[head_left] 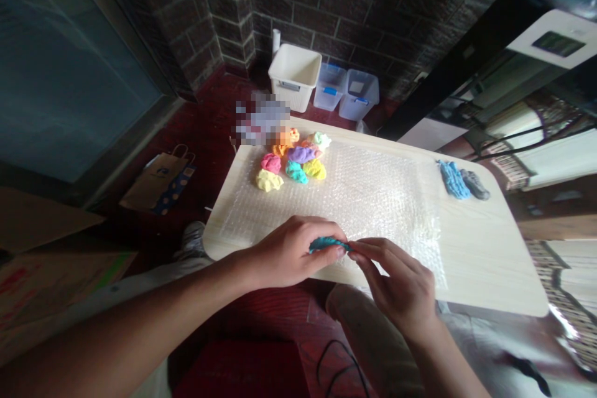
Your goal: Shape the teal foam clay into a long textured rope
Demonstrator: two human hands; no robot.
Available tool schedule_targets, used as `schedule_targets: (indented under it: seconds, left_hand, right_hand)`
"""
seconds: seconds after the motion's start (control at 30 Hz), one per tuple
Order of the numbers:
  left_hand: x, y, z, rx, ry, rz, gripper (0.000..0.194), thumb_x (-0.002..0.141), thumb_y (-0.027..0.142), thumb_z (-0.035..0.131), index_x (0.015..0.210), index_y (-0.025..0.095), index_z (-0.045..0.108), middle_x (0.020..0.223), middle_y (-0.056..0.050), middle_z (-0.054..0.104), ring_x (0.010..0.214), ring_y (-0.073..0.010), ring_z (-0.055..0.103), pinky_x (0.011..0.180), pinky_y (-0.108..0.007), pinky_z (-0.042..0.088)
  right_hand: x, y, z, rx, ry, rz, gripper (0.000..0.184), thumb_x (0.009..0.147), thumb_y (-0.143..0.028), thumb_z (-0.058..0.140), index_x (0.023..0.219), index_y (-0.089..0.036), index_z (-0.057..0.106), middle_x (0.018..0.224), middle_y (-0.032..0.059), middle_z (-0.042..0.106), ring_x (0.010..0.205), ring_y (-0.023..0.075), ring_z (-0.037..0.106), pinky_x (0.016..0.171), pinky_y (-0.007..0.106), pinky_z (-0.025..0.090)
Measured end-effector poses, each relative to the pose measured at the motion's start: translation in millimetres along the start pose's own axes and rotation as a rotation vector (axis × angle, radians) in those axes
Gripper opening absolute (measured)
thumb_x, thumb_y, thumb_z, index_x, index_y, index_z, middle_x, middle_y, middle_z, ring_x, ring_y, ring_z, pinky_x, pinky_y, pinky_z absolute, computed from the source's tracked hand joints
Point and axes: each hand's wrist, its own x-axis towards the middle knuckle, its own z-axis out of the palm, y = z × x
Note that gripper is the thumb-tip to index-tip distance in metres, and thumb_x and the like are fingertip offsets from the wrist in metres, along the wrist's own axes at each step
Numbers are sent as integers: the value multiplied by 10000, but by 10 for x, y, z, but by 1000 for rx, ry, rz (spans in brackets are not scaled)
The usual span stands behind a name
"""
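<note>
Near the table's front edge, my left hand point(291, 254) is closed round a small teal piece of soft, clay-like stuff point(325, 242). My right hand point(402, 281) pinches the right end of that same piece, so the fingertips of both hands nearly meet. Part of the piece is hidden inside the left palm. Beneath the hands lies a sheet of bubble wrap point(373, 193). Beyond them, at the far left of the sheet, is a group of several soft lumps, among them a purple lump point(301, 154), a pale yellow lump point(269, 180) and a turquoise lump point(296, 171).
A blue lump point(453, 180) and a grey lump point(475, 185) lie on the pale table point(494, 249) at the right. Past the far edge stand a white bin point(295, 84) and two clear boxes. A paper bag point(156, 181) rests on the floor at left.
</note>
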Motion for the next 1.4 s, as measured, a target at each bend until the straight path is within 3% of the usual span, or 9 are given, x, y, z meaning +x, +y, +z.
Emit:
schedule_targets:
  seconds: [0.1,0.23,0.47,0.67,1.17,1.33,1.4]
  left_hand:
    - [-1,-1,5,9,3,17,134,1004,221,581,964,153,690,883,-15,676,836,-132,619,759,-253,427]
    - [0,-1,0,-22,14,0,156,1016,241,571,986,146,691,908,-20,690,851,-130,626,763,-252,429]
    - [-3,24,-15,1,-11,-49,127,983,226,595,975,142,690,870,-11,674,820,-135,615,738,-260,426]
    - [-23,43,-12,-32,-16,-115,120,951,226,616,1016,139,668,865,-6,671,796,-136,616,714,-254,433]
    - [-30,44,-28,-21,-78,-90,81,986,233,595,1001,160,627,852,15,646,777,-115,593,713,-244,410]
    - [-25,11,-16,12,-60,-111,270,928,279,697,1152,152,617,1001,-34,694,885,-156,634,766,-264,441]
    - [-15,-6,-15,21,-64,-123,187,956,278,671,1091,151,648,945,-24,694,846,-147,625,747,-264,430]
  right_hand:
    - [-28,9,3,1,-20,28,230,958,-75,660,1139,-207,713,970,68,766,834,184,753,712,282,613]
    - [-42,8,12,26,-12,47,351,926,-93,721,1255,-206,673,1019,74,752,802,175,739,706,296,612]
    - [-14,-1,17,23,-18,0,318,928,-12,675,1168,-216,715,1003,60,754,894,176,741,745,280,608]
    - [-34,24,14,48,-23,20,373,918,-44,712,1244,-224,699,1047,69,744,879,175,728,749,288,606]
    - [-28,-6,-19,91,-64,65,280,933,-59,685,1162,-218,710,972,52,742,887,184,724,754,296,589]
    - [-25,-1,-27,62,-25,93,219,942,-80,673,1121,-202,705,961,57,739,849,181,726,733,294,587]
    - [-18,-5,-30,68,-19,108,231,934,-89,685,1141,-192,702,969,63,741,836,181,726,729,296,590]
